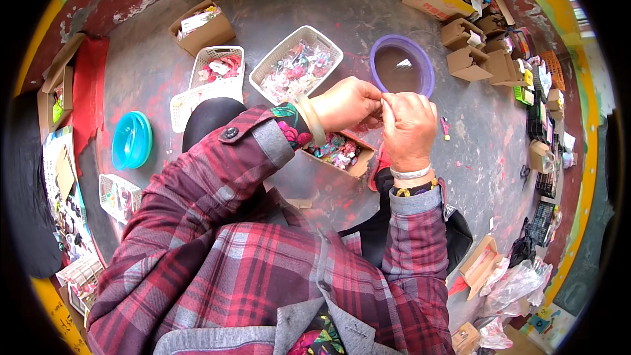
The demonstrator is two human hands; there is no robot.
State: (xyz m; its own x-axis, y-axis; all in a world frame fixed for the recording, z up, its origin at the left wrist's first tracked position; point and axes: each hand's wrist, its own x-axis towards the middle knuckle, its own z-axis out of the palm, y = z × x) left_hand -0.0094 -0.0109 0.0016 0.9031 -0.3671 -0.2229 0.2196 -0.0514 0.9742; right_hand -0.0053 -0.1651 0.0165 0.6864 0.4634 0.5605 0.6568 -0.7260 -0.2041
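My left hand [347, 102] and my right hand [411, 128] meet fingertip to fingertip, both closed in a pinch. Whatever lies between the fingertips is too small to make out. Below them, partly hidden by the hands, a cardboard box [361, 163] holds small pink, white and teal decorated pieces. Just beyond my left hand stands a white plastic basket [273, 56] filled with pink, white and bluish pieces. A purple basin [428, 71], brownish and shiny inside, sits just past my right hand.
Left of the big basket are smaller white baskets [217, 52], one with red pieces, and a cardboard box [213, 33]. Turquoise basins [131, 141] lie at far left. Open cartons [468, 64] and crates line the right wall. Plastic bags [519, 286] lie at lower right.
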